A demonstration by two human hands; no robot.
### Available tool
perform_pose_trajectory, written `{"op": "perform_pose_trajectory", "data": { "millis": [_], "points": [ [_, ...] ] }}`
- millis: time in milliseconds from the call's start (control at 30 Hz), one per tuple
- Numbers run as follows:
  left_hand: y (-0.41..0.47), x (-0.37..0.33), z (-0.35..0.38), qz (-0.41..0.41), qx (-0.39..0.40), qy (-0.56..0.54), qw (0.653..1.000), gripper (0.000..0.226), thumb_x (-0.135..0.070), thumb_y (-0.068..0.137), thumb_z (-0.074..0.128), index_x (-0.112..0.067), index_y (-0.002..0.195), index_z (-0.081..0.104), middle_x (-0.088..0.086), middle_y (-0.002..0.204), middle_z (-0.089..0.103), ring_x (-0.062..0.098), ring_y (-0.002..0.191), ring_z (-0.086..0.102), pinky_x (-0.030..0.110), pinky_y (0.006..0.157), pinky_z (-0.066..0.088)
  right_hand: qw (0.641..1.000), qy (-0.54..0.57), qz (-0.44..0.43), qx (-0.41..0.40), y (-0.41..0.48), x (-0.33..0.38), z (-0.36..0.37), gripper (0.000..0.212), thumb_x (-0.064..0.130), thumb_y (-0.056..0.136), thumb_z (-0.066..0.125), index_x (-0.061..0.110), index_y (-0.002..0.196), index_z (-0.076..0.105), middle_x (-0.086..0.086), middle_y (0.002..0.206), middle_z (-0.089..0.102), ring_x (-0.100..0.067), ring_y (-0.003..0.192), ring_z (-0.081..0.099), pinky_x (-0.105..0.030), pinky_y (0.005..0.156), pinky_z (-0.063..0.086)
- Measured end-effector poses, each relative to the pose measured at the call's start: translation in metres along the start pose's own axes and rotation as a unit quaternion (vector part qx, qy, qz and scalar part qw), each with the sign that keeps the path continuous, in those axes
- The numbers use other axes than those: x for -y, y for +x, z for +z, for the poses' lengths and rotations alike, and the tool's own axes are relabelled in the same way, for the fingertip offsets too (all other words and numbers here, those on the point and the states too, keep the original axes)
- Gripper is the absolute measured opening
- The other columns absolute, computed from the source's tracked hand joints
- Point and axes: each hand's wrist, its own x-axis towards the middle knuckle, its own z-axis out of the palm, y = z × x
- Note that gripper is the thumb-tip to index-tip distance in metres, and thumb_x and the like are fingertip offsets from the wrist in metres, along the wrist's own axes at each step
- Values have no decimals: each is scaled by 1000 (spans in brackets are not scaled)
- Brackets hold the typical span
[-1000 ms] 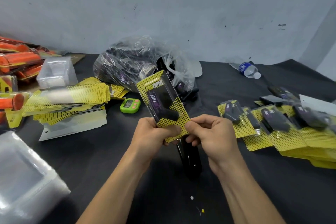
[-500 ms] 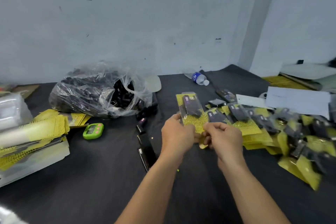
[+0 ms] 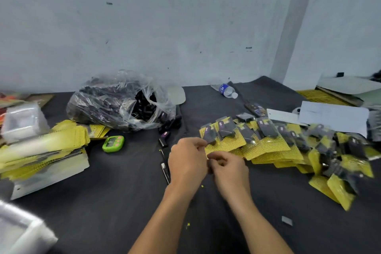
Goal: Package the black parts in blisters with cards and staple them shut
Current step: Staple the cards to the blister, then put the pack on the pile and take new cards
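Blister pack [image 3: 210, 140] at the left end of the pile [image 3: 268, 146]; left hand [image 3: 187, 163] and right hand [image 3: 228, 169], fingers curled, at its card edge, grip unclear. Best laid flat, overlapping neatly.

Bag of parts [image 3: 115, 103] behind timer [image 3: 113, 143], card stack [image 3: 41, 150] left, finished packs [image 3: 268, 144] right.

Cards [image 3: 266, 146] yellow, fine grid pattern; parts [image 3: 144, 107] black; timer [image 3: 113, 143] green; tablecloth [image 3: 103, 202] dark grey; bottle label [image 3: 223, 89] blue.
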Motion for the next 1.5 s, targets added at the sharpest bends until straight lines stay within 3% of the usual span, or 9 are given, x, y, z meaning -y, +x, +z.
{"op": "perform_pose_trajectory", "data": {
  "millis": [167,300,400,567,800,967,1200,1400,1500],
  "points": [
    [24,26,-59,-31,-113,31,993,2,-34,82,79,-35,82,80,-11,80,77,15,84,71,28,72,52,991,-35,-99,78,12,44,50,20,21,88,68,33,75,77,24,72,72,5,73,67,-14,61,45],
    [38,52,-108,-71,-186,155,968,15,-48,89,69,-37,91,79,-8,84,75,22,86,70,29,65,40,979,-89,-112,143,31,81,93,19,21,85,69,33,74,79,20,76,75,4,77,68,-17,68,49],
    [49,67,-142,-99,-172,234,952,15,-33,89,66,-35,97,78,-6,94,76,25,93,71,29,67,38,967,-112,-135,185,39,107,127,22,16,86,68,32,73,77,16,72,75,2,73,67,-9,61,44],
    [67,86,-199,-130,-105,309,936,21,-29,85,65,-23,103,74,2,108,74,29,105,69,31,74,41,933,-148,-196,264,30,155,192,22,11,83,71,22,98,82,1,97,79,-14,96,71,-17,75,44],
    [76,127,-270,-143,0,415,898,38,-16,92,63,-16,130,58,7,129,64,28,115,63,37,88,52,828,-248,-353,359,10,195,264,62,21,88,73,30,146,55,-2,151,51,-26,141,44,-39,117,38],
    [83,141,-294,-72,9,437,896,33,-8,91,60,-18,121,69,8,114,69,27,100,66,34,76,50,797,-308,-392,340,9,200,277,54,23,90,74,36,141,60,-2,134,67,-27,125,60,-35,102,48],
    [88,155,-310,-25,5,428,904,28,-18,96,64,-35,114,78,4,102,72,25,84,63,33,70,50,768,-351,-378,380,9,215,273,46,15,99,61,35,140,62,-3,139,64,-24,126,59,-35,104,50],
    [84,147,-311,-1,-98,426,900,30,-18,93,67,-35,114,79,2,93,74,20,73,54,31,66,43,825,-323,-399,237,-9,228,273,34,5,92,62,28,109,80,-7,100,77,-30,94,70,-38,84,59],
    [80,151,-307,-14,-137,420,897,18,-28,94,71,-33,108,82,-1,85,72,18,70,52,29,65,39,851,-286,-359,255,-10,228,273,16,16,89,75,30,94,82,0,93,78,-25,92,71,-36,82,59]
  ]
}}
